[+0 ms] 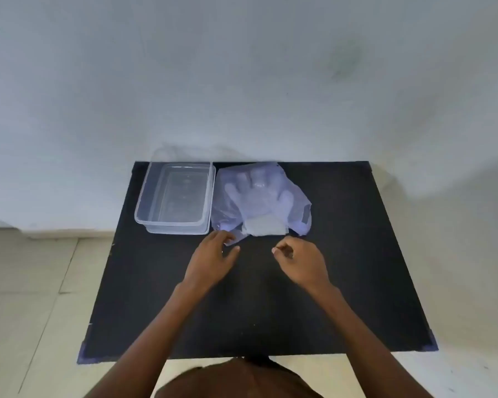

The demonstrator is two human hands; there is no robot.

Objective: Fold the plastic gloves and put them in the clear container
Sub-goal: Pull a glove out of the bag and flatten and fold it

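Observation:
A heap of thin, bluish see-through plastic gloves (259, 196) lies at the back middle of the black table (256, 305), its finger shapes pointing away from me. A paler, flat rectangular piece (266, 227) lies on the heap's near edge. The clear container (140, 208) stands empty just left of the heap, touching it. My left hand (213, 258) is at the heap's near-left corner, with a flap of the plastic between fingers and thumb. My right hand (301, 258) hovers just short of the heap's near edge, fingertips pinched together, with nothing visible in them.
The table stands against a pale wall (242, 81), with a light tiled floor (35, 297) on both sides. The table's near half is bare black surface. Purple tape (430, 341) marks its near corners.

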